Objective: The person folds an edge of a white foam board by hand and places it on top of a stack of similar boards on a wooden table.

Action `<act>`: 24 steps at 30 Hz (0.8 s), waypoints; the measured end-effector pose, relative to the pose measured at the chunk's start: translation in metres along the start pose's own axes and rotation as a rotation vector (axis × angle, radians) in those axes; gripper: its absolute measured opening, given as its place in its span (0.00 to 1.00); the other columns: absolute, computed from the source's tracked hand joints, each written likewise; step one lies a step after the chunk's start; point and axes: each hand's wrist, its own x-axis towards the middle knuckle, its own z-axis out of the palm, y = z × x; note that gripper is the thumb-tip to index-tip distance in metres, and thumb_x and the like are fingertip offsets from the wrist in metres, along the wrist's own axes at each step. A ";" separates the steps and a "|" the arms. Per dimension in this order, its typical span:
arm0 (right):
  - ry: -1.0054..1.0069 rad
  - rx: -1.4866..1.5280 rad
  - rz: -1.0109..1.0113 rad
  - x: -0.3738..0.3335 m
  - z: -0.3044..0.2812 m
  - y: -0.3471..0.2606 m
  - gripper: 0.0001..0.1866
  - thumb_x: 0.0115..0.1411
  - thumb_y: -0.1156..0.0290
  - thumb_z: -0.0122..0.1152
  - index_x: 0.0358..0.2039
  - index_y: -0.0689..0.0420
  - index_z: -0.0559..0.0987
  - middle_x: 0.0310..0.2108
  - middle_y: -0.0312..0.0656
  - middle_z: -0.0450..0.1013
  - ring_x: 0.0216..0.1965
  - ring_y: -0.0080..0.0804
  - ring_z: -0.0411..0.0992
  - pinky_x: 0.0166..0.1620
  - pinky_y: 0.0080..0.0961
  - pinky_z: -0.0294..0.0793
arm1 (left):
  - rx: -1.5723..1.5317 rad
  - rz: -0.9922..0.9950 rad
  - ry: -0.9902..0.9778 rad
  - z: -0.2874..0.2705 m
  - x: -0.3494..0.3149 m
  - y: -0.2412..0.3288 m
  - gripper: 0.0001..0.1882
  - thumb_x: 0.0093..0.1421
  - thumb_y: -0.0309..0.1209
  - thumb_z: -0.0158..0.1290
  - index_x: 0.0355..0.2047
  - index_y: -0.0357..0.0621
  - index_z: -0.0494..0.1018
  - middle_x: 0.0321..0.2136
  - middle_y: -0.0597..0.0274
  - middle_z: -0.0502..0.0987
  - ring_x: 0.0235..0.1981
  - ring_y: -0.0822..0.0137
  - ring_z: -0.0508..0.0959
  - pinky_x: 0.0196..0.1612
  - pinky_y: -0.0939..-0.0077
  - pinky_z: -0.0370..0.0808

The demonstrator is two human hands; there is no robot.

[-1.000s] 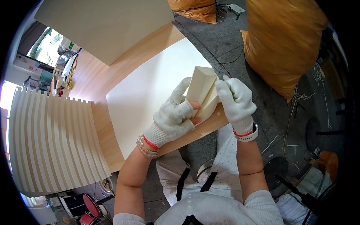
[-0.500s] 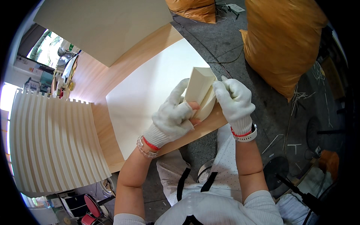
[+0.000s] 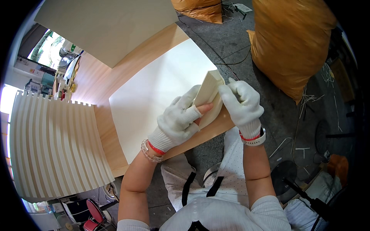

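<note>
My left hand [image 3: 179,115], in a white knitted glove with some bare fingertips, grips a cream folded card piece [image 3: 208,90] with a long upright panel. It holds the piece tilted over the right end of a large white sheet [image 3: 154,88]. My right hand [image 3: 243,102], gloved too, is closed in a pinch at the piece's right edge. Its fingertips meet the edge there; whether a thin strip sits between them is too small to tell. The lower part of the piece is hidden behind my left fingers.
The sheet lies on a wood-grain table [image 3: 106,127]. A large cream board [image 3: 111,27] stands at the far side, and slatted cream strips [image 3: 61,142] are stacked at left. Orange sacks [image 3: 293,42] and scattered thin white strips lie on the grey floor [image 3: 277,127] at right.
The card piece has turned in my left hand, its upright panel now narrower and leaning right. My left fingers have shifted slightly right along it. The right hand has barely moved.
</note>
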 end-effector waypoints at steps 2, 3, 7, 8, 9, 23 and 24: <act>0.004 0.064 0.076 -0.001 0.000 -0.001 0.14 0.60 0.72 0.68 0.20 0.61 0.76 0.19 0.36 0.71 0.22 0.24 0.69 0.26 0.27 0.67 | -0.029 -0.011 0.030 0.002 -0.001 -0.002 0.22 0.46 0.19 0.63 0.43 0.48 0.80 0.65 0.40 0.66 0.45 0.47 0.83 0.44 0.63 0.82; 0.007 0.097 0.114 -0.001 0.000 -0.001 0.14 0.60 0.73 0.68 0.20 0.61 0.76 0.19 0.37 0.71 0.22 0.24 0.69 0.26 0.27 0.67 | -0.043 -0.016 0.044 0.003 -0.001 -0.002 0.21 0.46 0.20 0.64 0.42 0.47 0.80 0.64 0.41 0.67 0.45 0.47 0.83 0.43 0.63 0.82; 0.026 0.087 0.146 -0.001 0.003 -0.003 0.13 0.60 0.73 0.68 0.20 0.61 0.76 0.20 0.37 0.72 0.23 0.26 0.70 0.30 0.28 0.70 | -0.121 -0.111 0.052 0.001 0.000 0.007 0.22 0.44 0.22 0.69 0.41 0.47 0.79 0.65 0.39 0.65 0.49 0.47 0.81 0.46 0.64 0.81; 0.027 0.080 0.120 -0.001 0.002 -0.002 0.13 0.60 0.73 0.68 0.21 0.61 0.76 0.20 0.37 0.72 0.23 0.26 0.70 0.31 0.29 0.72 | -0.156 -0.132 0.035 -0.001 0.001 0.009 0.24 0.43 0.22 0.71 0.42 0.48 0.78 0.66 0.38 0.63 0.53 0.45 0.79 0.49 0.64 0.79; 0.028 0.072 0.094 -0.001 0.002 -0.001 0.13 0.60 0.73 0.67 0.21 0.61 0.76 0.20 0.38 0.73 0.23 0.26 0.71 0.33 0.29 0.73 | -0.190 -0.153 0.018 -0.003 0.001 0.009 0.25 0.43 0.22 0.73 0.43 0.50 0.78 0.67 0.37 0.62 0.57 0.43 0.77 0.52 0.64 0.78; -0.227 -0.356 -0.464 -0.033 -0.004 0.004 0.09 0.51 0.77 0.65 0.35 0.60 0.80 0.36 0.48 0.76 0.40 0.51 0.76 0.44 0.39 0.80 | 0.061 0.105 0.192 0.011 -0.006 0.002 0.35 0.43 0.21 0.63 0.56 0.52 0.75 0.49 0.55 0.78 0.33 0.55 0.81 0.34 0.67 0.81; -0.326 -0.453 -0.412 -0.033 0.000 -0.012 0.09 0.51 0.75 0.65 0.35 0.59 0.81 0.36 0.46 0.76 0.40 0.49 0.77 0.43 0.38 0.80 | 0.172 0.173 0.272 0.013 -0.006 0.007 0.40 0.45 0.22 0.62 0.62 0.49 0.69 0.46 0.56 0.78 0.31 0.56 0.80 0.32 0.67 0.80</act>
